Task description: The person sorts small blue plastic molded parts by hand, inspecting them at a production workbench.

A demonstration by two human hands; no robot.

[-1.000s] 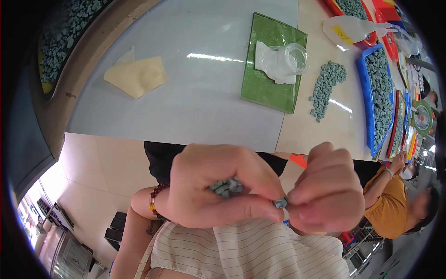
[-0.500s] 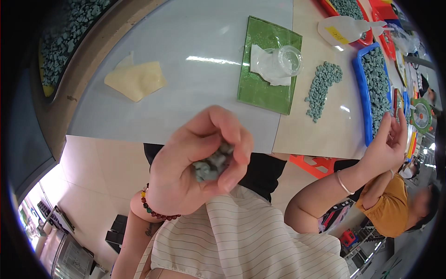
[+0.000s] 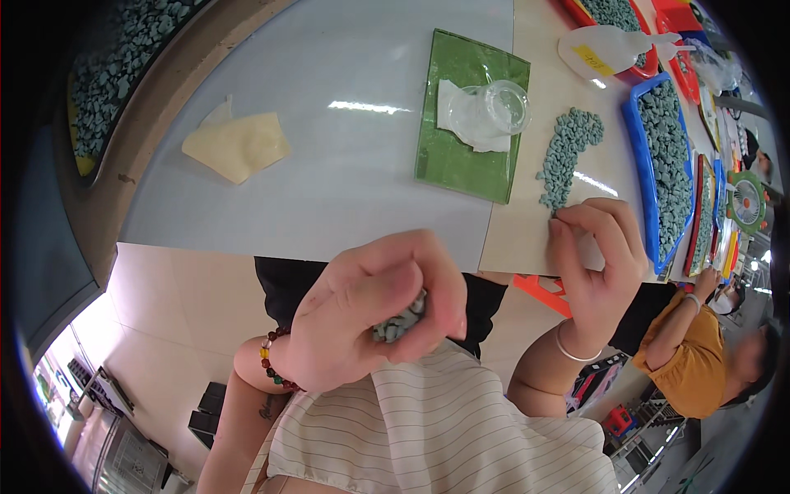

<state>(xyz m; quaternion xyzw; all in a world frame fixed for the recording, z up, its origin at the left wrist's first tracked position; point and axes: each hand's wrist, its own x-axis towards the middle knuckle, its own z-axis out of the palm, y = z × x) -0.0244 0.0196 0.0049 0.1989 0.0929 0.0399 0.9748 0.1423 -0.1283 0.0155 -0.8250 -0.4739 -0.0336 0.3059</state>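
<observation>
My left hand (image 3: 374, 309), in front of my striped top, is curled round a clump of small grey-green stones (image 3: 403, 319). A loose patch of the same stones (image 3: 569, 148) lies on the cream part of the table. At its near end are the fingertips of my right hand (image 3: 605, 255), thumb and forefinger pinched together. Whether a stone is between them I cannot make out. Just right of that hand stands a blue tray (image 3: 638, 169) full of these stones. Left of the patch, a green glass-like plate (image 3: 453, 165) carries a white cloth or tissue (image 3: 494, 146) and a clear plastic cup (image 3: 518, 103).
A yellowish cloth (image 3: 239, 148) lies on the grey tabletop (image 3: 346, 181). A white squeeze bottle (image 3: 605, 53) and a red tray (image 3: 650, 66) of stones are at the far right. More stones fill a dark container (image 3: 136, 66) at far left. Another person (image 3: 683, 358) works beyond my right arm.
My right hand has come left from beside the blue tray to the near end of the stone patch, its fingers now pinched. My left hand has shifted slightly right and nearer, still around stones.
</observation>
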